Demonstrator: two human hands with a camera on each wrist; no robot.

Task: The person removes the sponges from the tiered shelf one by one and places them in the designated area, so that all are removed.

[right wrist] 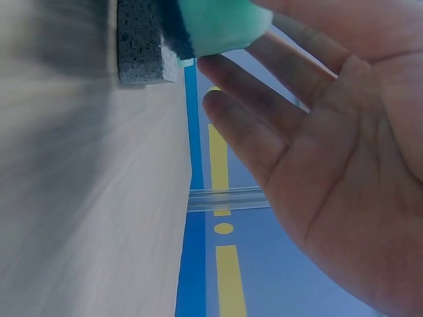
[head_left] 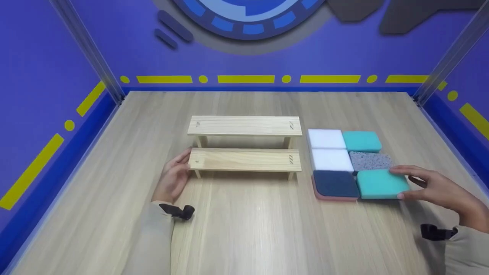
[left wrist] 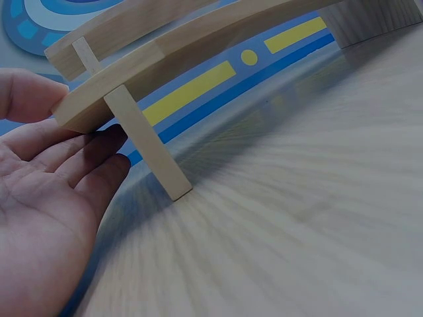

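Pick stage, pre-grasp. Right hand (head_left: 439,187) at near teal sponge (head_left: 382,184), front-right of the sponge block toward the table's right edge; fingers (right wrist: 264,99) straight, touching its top and side, not yet clamped. Left hand (head_left: 174,177) relaxed, steadying left end of two-tier wooden shelf (head_left: 244,159) mid-table. Next, likely: pinch sponge, lift clear of neighbours.

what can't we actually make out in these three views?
- Head view: the right hand covers the near teal sponge's right edge, so finger contact there is hidden.
- Head view: the pink layer under the dark blue sponge shows only as a rim.
- Left wrist view: the wooden two-step shelf is cut off by the top edge; the table is blurred.
- Right wrist view: the grey sponge and teal sponge are cut off at the top.
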